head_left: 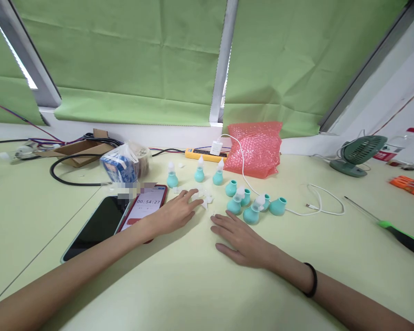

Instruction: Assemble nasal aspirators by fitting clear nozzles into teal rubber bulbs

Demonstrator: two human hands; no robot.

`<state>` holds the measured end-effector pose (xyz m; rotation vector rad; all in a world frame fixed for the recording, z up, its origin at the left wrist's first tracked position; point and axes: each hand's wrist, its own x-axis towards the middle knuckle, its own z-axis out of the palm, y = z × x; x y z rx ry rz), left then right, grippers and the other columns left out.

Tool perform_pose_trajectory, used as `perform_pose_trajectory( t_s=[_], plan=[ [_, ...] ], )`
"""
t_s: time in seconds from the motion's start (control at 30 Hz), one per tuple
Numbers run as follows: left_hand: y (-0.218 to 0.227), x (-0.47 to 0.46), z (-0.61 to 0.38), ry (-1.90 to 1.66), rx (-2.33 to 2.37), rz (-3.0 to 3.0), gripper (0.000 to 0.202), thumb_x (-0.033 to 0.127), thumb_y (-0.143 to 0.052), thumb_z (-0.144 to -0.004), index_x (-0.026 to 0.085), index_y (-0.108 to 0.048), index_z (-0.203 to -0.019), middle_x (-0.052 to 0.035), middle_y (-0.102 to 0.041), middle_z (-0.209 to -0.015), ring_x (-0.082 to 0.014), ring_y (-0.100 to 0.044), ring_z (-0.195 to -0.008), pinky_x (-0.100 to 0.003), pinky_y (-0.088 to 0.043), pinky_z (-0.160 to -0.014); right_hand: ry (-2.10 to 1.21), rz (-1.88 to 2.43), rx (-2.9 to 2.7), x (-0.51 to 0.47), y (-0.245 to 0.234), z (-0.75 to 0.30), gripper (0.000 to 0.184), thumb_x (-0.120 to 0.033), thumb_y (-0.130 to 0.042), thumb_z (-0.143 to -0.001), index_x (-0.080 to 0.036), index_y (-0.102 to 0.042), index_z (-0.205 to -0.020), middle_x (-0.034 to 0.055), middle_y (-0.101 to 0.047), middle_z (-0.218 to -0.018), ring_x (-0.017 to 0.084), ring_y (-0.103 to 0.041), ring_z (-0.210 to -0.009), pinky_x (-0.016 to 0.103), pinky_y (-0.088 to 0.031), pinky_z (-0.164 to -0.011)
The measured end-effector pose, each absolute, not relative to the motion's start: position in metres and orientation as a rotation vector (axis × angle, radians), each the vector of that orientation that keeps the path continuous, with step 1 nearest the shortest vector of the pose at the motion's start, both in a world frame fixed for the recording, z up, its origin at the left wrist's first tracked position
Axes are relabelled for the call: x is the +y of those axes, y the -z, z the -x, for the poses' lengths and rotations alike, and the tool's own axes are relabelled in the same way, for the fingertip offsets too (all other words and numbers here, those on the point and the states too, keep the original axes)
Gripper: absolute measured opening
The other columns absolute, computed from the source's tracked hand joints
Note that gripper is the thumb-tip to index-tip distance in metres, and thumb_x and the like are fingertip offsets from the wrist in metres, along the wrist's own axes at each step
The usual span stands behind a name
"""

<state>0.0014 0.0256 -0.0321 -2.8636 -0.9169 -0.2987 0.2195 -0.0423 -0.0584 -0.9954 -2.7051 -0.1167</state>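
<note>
My left hand (177, 210) reaches over the table with its fingers stretched out and apart. Its fingertips are at a few small translucent white pieces (207, 200), too small to make out well. Palm down near the tabletop, my right hand (243, 240) has its fingers spread and nothing visible in them. Just beyond it stands a group of turquoise bulbs, some with open necks like the rightmost bulb (278, 206), others with clear pointed tips like the front bulb (251, 214). Farther back, three tipped bulbs stand in a row, the left bulb (172, 179) nearest my left hand.
Left of my left hand lie a dark phone (98, 225) and a red-cased phone (146, 204) showing a timer. Behind are a yellow power strip (205, 155) and red bubble wrap (253, 154). Rightward lie a white cable (320, 202), a screwdriver (400, 234) and a green fan (359, 154).
</note>
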Motion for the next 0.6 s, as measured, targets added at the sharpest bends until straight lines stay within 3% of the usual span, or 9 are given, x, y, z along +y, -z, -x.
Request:
perform_pose_trajectory(
  t_s=[0.1, 0.27, 0.6],
  plan=[
    [0.035, 0.028, -0.002, 0.321, -0.972, 2.868, 0.030, 0.010, -0.032, -0.082, 0.017, -0.045, -0.109, -0.0124, -0.038, -0.116, -0.0171, -0.054, -0.080, -0.030, -0.046, -0.067, 0.129, 0.944, -2.614, -0.039, 0.065, -0.220, 0.024, -0.015, -0.037, -0.083, -0.013, -0.051, -0.103, 0.0112, -0.056, -0.108, 0.022, -0.047, -0.106, 0.046, -0.033, -0.094],
    [0.034, 0.030, -0.001, 0.302, -1.034, 2.886, 0.022, 0.010, -0.033, -0.081, 0.015, -0.051, -0.093, -0.0086, -0.042, -0.104, -0.0099, -0.052, -0.058, -0.025, -0.044, -0.056, 0.037, 0.829, -2.450, -0.034, 0.072, -0.222, 0.026, -0.004, -0.035, -0.081, -0.014, -0.052, -0.097, 0.0091, -0.061, -0.094, 0.018, -0.054, -0.089, 0.035, -0.047, -0.075],
    [0.011, 0.008, -0.010, 0.316, -0.963, 3.345, 0.015, 0.009, -0.048, -0.071, 0.015, -0.055, -0.083, -0.0035, -0.053, -0.085, -0.0141, -0.054, -0.076, -0.020, -0.041, -0.062, -0.151, 0.949, -2.327, -0.032, 0.071, -0.221, 0.020, -0.008, -0.041, -0.079, -0.016, -0.053, -0.094, 0.0067, -0.060, -0.080, 0.017, -0.054, -0.074, 0.031, -0.047, -0.064]
  ],
)
